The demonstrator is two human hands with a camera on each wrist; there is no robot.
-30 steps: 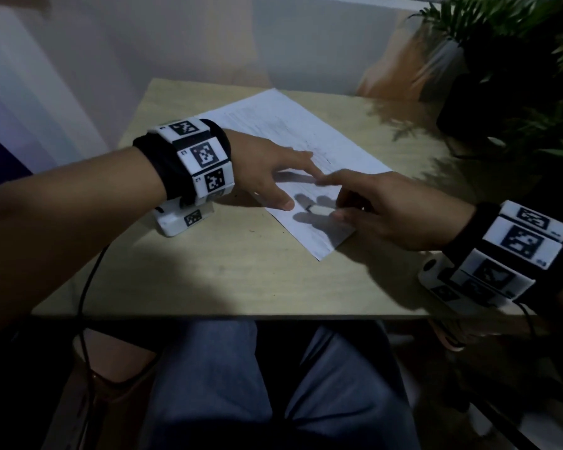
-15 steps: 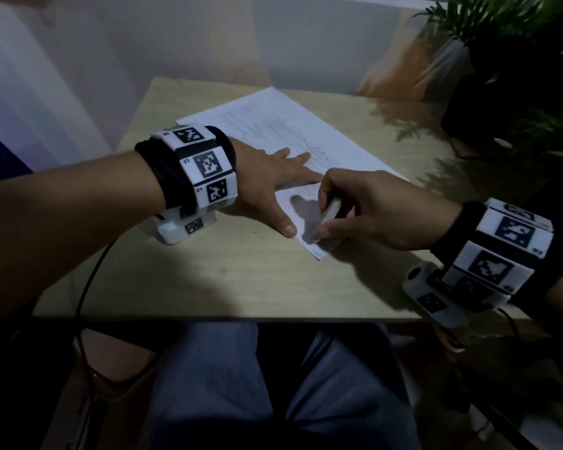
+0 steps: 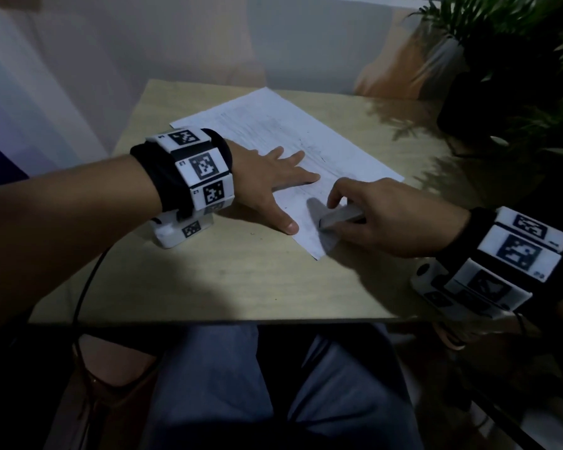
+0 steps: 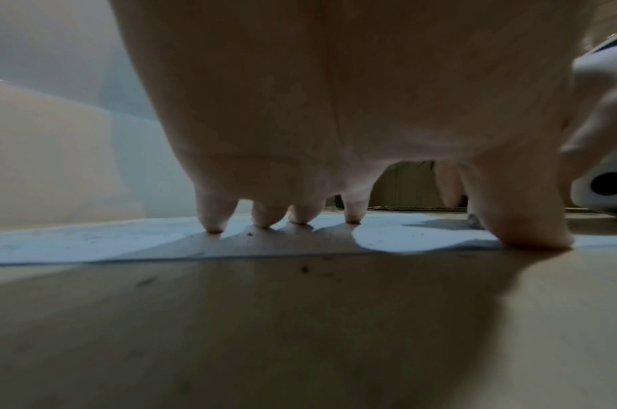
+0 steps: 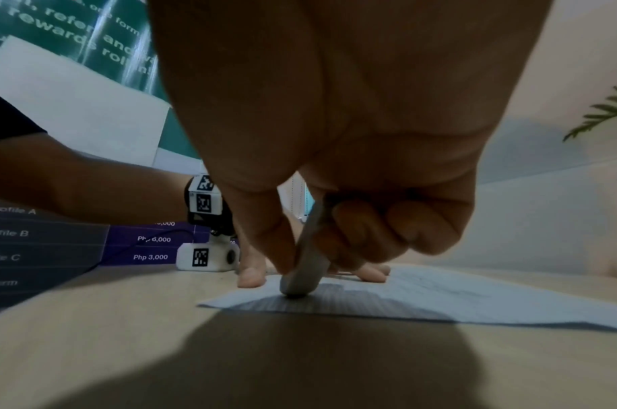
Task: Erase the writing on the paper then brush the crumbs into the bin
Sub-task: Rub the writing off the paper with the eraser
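Note:
A white sheet of paper [image 3: 273,125] with faint pencil marks lies slantwise on the wooden table [image 3: 241,280]. My left hand [image 3: 273,180] lies flat on the sheet with its fingers spread, fingertips [image 4: 214,224] pressing down. My right hand [image 3: 371,216] pinches a white eraser [image 3: 338,219] between thumb and fingers. The eraser [image 5: 305,271] stands tilted with its lower end touching the paper [image 5: 440,299] near the sheet's near corner. No bin is in view.
A potted plant [image 3: 507,66] stands at the table's back right corner. Small dark crumbs [image 4: 305,269] lie on the wood beside the paper's edge. A wall runs behind the table. My legs are under the near edge.
My right hand picked the eraser up off the paper and now holds it tilted on the sheet's near corner. My left hand flattened and spread on the paper.

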